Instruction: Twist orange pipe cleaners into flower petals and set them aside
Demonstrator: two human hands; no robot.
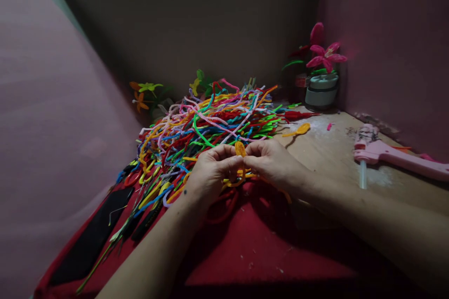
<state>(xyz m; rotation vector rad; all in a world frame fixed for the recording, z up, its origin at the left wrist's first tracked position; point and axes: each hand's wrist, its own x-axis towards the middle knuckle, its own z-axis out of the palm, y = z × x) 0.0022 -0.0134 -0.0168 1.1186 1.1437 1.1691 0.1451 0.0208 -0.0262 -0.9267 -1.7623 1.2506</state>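
Observation:
Both my hands meet over the red cloth (252, 247), pinching an orange pipe cleaner (240, 149) bent into a small loop. My left hand (210, 173) is closed on its left side, fingers curled. My right hand (271, 163) is closed on its right side. More of the orange strand hangs below my fingers. Just beyond my hands lies a big heap of pipe cleaners in many colours (210, 121).
A pink glue gun (389, 154) lies at the right on the wooden table (326, 149). An orange petal shape (298, 130) and a red piece (298, 115) lie near the heap. A pink pipe-cleaner flower (325, 56) stands in a pot at the back right corner. Walls close in on the left, back and right.

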